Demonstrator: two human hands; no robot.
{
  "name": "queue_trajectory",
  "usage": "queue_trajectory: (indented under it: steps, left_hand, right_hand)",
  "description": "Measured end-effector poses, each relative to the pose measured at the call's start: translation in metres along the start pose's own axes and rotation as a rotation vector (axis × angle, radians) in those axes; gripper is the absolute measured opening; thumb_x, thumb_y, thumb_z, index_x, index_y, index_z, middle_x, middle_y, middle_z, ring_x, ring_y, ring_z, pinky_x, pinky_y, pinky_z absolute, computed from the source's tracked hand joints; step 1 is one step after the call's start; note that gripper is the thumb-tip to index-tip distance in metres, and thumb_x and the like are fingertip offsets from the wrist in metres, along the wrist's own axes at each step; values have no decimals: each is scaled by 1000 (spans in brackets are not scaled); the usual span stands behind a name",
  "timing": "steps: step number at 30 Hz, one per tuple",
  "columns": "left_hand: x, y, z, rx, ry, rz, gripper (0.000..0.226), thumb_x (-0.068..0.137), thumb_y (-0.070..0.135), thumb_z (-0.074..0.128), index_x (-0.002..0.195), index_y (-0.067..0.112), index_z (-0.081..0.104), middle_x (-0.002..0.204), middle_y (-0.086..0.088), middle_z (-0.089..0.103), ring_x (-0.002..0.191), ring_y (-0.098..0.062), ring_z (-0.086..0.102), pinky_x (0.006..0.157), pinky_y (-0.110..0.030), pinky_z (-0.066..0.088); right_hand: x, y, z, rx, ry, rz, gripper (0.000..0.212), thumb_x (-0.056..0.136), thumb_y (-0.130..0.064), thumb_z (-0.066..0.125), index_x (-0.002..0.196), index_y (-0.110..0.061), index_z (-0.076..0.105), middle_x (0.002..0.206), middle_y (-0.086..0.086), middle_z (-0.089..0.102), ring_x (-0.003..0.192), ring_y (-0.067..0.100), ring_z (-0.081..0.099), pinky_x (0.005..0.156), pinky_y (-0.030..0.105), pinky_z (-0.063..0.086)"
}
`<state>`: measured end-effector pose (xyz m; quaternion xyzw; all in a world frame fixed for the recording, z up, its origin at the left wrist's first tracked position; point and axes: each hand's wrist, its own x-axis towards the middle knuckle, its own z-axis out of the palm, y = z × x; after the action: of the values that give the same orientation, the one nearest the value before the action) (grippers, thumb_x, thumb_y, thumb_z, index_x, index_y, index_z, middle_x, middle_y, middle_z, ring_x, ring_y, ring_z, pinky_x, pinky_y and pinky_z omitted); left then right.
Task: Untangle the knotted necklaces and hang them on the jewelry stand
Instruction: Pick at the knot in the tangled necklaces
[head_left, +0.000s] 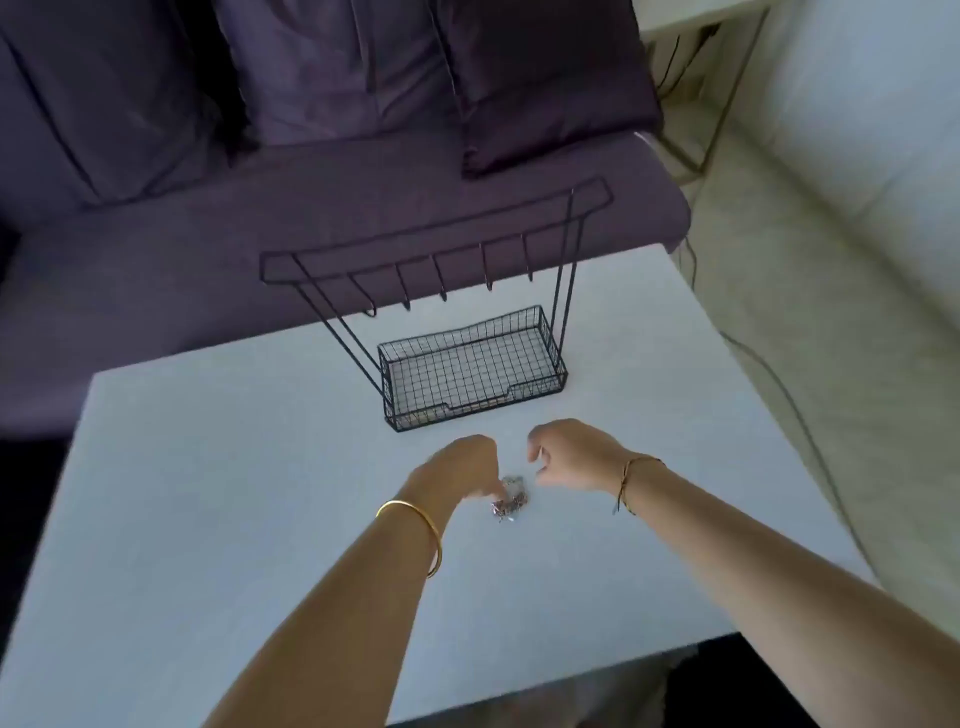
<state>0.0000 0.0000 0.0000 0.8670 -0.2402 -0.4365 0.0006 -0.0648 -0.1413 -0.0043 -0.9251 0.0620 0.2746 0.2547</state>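
Between both hands: necklace clump (511, 500). Left hand (460, 467) pinches its left edge; right hand (569, 457) curled just beside (holding a strand? can't tell). Jewelry stand (467, 404) straight beyond.

Soft, dim daylight, brighter at right; slightly blurred, edges bowed by wide-angle.
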Motion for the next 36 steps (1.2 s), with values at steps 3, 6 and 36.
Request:
queue_trajectory:
  steps: [3,6,36]
  left_hand:
    - [37,-8,30,6,80,-27,32,85,39,67,96,11,58,88,1,56,78,-19,55,71,-29,45]
    - [63,-10,50,34,164,-72,34,82,36,69,67,14,47,65,5,47,60,-13,46,54,-22,33]
    - [-28,18,113,-1138,788,307,18,96,7,49,78,9,52,95,-16,70,74,-20,66,62,-26,54]
  right_hand:
    - [25,16,34,7,8,-28,28,83,-18,65,111,-14,58,93,-7,50,87,14,51,63,23,36]
    - [46,25,58,-16,43,-99,30,80,-23,70,108,-17,60,90,-10,50,86,13,51,58,20,34]
    - [-36,22,98,698,145,-255,19,89,-5,51,95,-17,64,86,-1,65,85,16,62,79,34,44]
